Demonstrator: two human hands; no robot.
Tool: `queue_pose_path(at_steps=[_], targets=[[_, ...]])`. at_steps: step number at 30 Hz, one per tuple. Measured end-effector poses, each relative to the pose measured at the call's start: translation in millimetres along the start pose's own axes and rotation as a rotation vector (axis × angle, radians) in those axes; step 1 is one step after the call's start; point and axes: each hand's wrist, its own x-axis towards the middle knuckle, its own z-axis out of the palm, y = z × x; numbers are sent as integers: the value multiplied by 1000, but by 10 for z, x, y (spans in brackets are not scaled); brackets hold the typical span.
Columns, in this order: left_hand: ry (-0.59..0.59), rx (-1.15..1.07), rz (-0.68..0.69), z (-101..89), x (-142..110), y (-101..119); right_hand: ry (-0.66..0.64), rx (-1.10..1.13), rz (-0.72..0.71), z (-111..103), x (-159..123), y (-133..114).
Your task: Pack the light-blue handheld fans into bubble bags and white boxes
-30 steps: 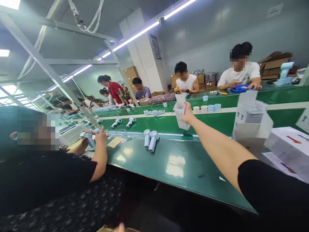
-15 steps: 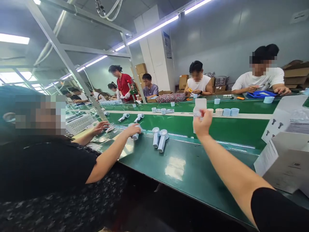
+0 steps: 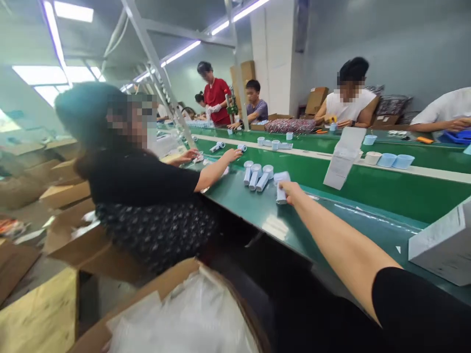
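My right hand [image 3: 290, 189] is stretched far out over the green table [image 3: 257, 206], arm fully extended from lower right. Fingers curl around a pale blue handheld fan [image 3: 281, 186] that lies on the table, so the grip is closed on it; fan head points away from me, handle toward me under my fingers. Can't tell whether it's lifted off the surface or not. Left hand isn't in the pic.

Just left of my fan, 3 more fans [image 3: 256, 175] lie side by side in a row, same pale blue, heads away from me, close to mine but apart from it.

Next to me on the left sits a co-worker in a black top [image 3: 143, 181], face blurred. Their hand [image 3: 232, 155] reaches onto the table near the row of 3 fans; their other hand [image 3: 189, 156] is further back by some small parts.

Beyond my hand runs a green conveyor belt [image 3: 368, 189] w/ a white strip along it. A white paper box [image 3: 342, 157] stands on it, tilted. Right of that, a white cup [image 3: 372, 157] and 2 blue cups [image 3: 395, 160] sit in a line. More fans [image 3: 218, 145] lie further down the belt.

Across the belt several ppl are seated working; one in a red shirt [image 3: 217, 98] stands at the far end. A white carton [image 3: 443, 245] sits on the table at far right, near my upper arm. Bottom of frame: a cardboard box w/ clear plastic bag [image 3: 176, 318] inside, close to me
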Motion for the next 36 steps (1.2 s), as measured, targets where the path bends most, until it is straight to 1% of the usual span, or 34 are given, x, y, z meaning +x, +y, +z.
queue_pose_path(at_steps=[1, 2, 3, 4, 5, 6, 7, 8, 9, 11, 13, 16, 18, 20, 23, 24, 25, 26, 27, 28, 29, 31, 33, 34, 35, 36], targets=[[15, -13, -64, -44, -371, -294, -19, 31, 46, 3, -149, 18], [34, -21, -130, -75, -715, -541, -46, 58, 86, 21, -324, 44], [49, -51, -193, -93, -1010, -732, -98, 94, 121, 52, -526, 81], [58, -121, -256, -103, -1240, -869, -185, 144, 158, 90, -751, 127], [57, -230, -312, -110, -1400, -955, -300, 202, 202, 132, -994, 185], [53, -358, -348, -119, -1496, -997, -449, 274, 263, 175, -1247, 255], [48, -493, -365, -136, -1543, -1005, -593, 333, 334, 217, -1500, 337], [43, -612, -366, -163, -1559, -986, -706, 372, 399, 256, -1743, 432], [42, -694, -353, -200, -1565, -952, -779, 397, 454, 292, -1966, 536], [44, -746, -323, -297, -1595, -873, -827, 441, 538, 351, -2329, 756], [52, -693, -308, -394, -1673, -830, -822, 511, 616, 391, -2578, 957], [80, -577, -297, -506, -1794, -867, -818, 563, 702, 430, -2791, 1147], [113, -494, -296, -602, -1820, -934, -848, 572, 711, 447, -2870, 1191], [158, -382, -304, -772, -1803, -1008, -871, 610, 703, 447, -2917, 1192], [285, -161, -346, -1121, -1762, -1089, -834, 654, 721, 406, -2950, 1180], [345, -78, -354, -1210, -1758, -1102, -810, 649, 741, 388, -2957, 1187], [400, 13, -350, -1258, -1762, -1109, -786, 636, 765, 374, -2964, 1201], [441, 102, -335, -1251, -1774, -1112, -761, 623, 790, 368, -2973, 1221], [456, 184, -310, -1182, -1794, -1114, -735, 612, 816, 371, -2983, 1247], [444, 254, -284, -1055, -1820, -1123, -710, 603, 841, 385, -2996, 1275], [412, 314, -264, -881, -1852, -1141, -689, 598, 863, 406, -3009, 1302], [315, 381, -257, -469, -1925, -1217, -674, 588, 887, 461, -3032, 1345], [251, 428, -293, -115, -2000, -1338, -707, 576, 866, 503, -3041, 1369], [230, 443, -314, 3, -2032, -1402, -738, 570, 841, 513, -3038, 1376], [213, 448, -331, 75, -2059, -1457, -775, 563, 812, 517, -3029, 1380], [197, 445, -341, 104, -2081, -1496, -813, 555, 786, 518, -3015, 1382]])
